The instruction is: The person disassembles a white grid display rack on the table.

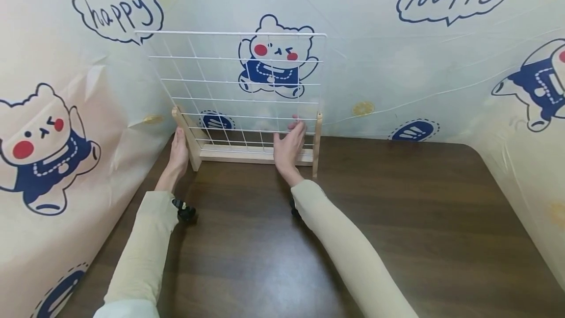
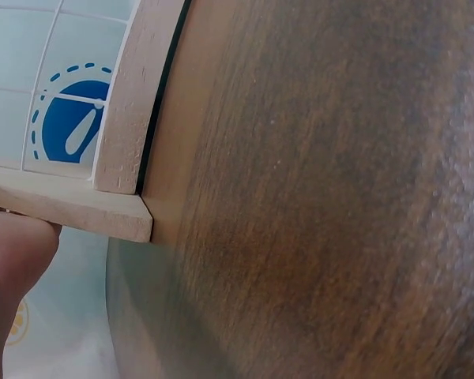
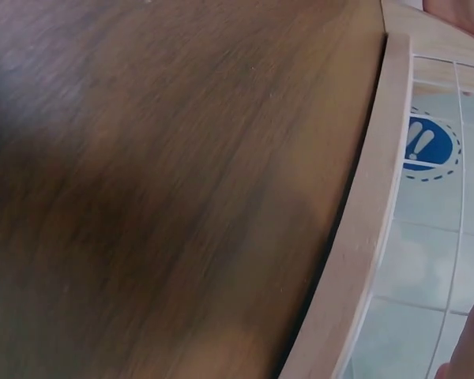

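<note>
A white wire grid (image 1: pixel 212 81) stands in a pale wooden frame with a left side board (image 1: pixel 189 139), a right side board (image 1: pixel 317 144) and a bottom crossbar (image 1: pixel 238 155). My left hand (image 1: pixel 178 153) lies along the outer face of the left board, fingers pointing up. In the left wrist view, part of that hand (image 2: pixel 16 249) shows against the board. Near the right board, my right hand (image 1: pixel 289 147) is at the front of the grid, thumb spread from the fingers. Only a bit of it shows at the right wrist view's lower edge.
The frame stands on a dark brown wooden table (image 1: pixel 397 220), near its back edge. A pale cloth (image 1: pixel 371 63) printed with cartoon bears and "happy" bubbles hangs behind and at both sides. Black wrist cameras (image 1: pixel 185 211) sit under the sleeves.
</note>
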`<state>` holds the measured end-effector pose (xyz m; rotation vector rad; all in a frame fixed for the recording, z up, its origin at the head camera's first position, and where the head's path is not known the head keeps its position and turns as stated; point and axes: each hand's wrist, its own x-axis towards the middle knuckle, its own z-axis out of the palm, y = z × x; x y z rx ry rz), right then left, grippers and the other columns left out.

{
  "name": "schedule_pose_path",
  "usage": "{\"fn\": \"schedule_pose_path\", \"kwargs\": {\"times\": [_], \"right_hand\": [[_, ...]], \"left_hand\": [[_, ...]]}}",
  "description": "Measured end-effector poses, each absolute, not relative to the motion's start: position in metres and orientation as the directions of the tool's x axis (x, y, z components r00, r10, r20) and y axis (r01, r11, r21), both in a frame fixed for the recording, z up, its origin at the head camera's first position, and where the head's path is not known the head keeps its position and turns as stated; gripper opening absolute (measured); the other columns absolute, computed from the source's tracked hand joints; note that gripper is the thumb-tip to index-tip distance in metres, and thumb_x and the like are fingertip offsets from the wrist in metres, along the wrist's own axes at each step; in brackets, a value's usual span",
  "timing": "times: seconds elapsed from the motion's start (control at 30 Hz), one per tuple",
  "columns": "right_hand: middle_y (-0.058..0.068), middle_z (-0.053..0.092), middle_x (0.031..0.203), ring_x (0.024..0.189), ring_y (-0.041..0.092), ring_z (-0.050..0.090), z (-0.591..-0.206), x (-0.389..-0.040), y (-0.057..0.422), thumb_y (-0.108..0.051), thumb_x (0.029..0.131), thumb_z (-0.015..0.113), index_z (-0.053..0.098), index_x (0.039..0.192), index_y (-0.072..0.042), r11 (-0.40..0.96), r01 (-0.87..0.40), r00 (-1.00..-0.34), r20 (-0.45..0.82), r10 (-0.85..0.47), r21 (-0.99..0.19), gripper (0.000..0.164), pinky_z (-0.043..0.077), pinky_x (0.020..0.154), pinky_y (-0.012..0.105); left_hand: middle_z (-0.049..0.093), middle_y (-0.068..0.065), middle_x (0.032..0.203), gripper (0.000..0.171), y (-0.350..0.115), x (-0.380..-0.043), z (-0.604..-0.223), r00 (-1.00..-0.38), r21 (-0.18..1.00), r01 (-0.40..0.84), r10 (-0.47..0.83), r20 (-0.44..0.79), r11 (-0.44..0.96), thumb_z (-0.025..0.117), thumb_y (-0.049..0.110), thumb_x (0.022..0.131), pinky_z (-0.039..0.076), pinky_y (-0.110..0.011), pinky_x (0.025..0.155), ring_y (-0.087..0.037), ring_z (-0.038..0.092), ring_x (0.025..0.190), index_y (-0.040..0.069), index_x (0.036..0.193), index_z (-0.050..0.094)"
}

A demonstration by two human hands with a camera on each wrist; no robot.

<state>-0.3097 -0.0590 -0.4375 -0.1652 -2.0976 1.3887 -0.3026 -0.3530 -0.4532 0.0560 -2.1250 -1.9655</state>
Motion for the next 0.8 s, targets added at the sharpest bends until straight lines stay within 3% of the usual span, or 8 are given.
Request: {"fn": "schedule_pose_path", "kwargs": {"times": [0.2, 0.43, 0.8], "right_hand": [[0.005, 0.047, 0.102, 0.091, 0.022, 0.050, -0.438, -0.313, -0.065, -0.014, 0.079, 0.080, 0.043, 0.124, -0.010, 0.446, -0.189, -0.778, 0.410, 0.476, -0.875, 0.059, 0.044, 0.083, 0.035], [0.004, 0.047, 0.102, 0.090, 0.021, 0.051, -0.441, -0.315, -0.068, -0.020, 0.081, 0.080, 0.042, 0.120, -0.012, 0.448, -0.166, -0.764, 0.402, 0.506, -0.879, 0.055, 0.044, 0.082, 0.034], [0.003, 0.047, 0.101, 0.094, 0.020, 0.051, -0.438, -0.314, -0.070, -0.023, 0.082, 0.079, 0.044, 0.116, -0.012, 0.401, -0.159, -0.763, 0.370, 0.530, -0.902, 0.050, 0.043, 0.086, 0.032]], "left_hand": [[0.006, -0.007, 0.161, 0.067, -0.356, -0.304, -0.458, -0.966, 0.983, 0.168, -0.184, 0.179, 0.073, 0.020, 0.051, 0.102, 0.003, -0.021, 0.114, -0.012, 0.006, 0.144, 0.013, 0.156, 0.004], [-0.002, -0.014, 0.160, 0.059, -0.342, -0.292, -0.435, -0.977, 0.993, 0.092, -0.184, 0.104, 0.073, 0.012, 0.037, 0.105, 0.003, -0.021, 0.113, -0.021, 0.001, 0.145, 0.006, 0.154, -0.002], [0.000, -0.015, 0.160, 0.063, -0.342, -0.290, -0.434, -0.979, 0.993, 0.085, -0.180, 0.098, 0.081, 0.016, 0.041, 0.105, 0.004, -0.025, 0.115, -0.024, 0.002, 0.145, 0.005, 0.154, -0.001]]}}
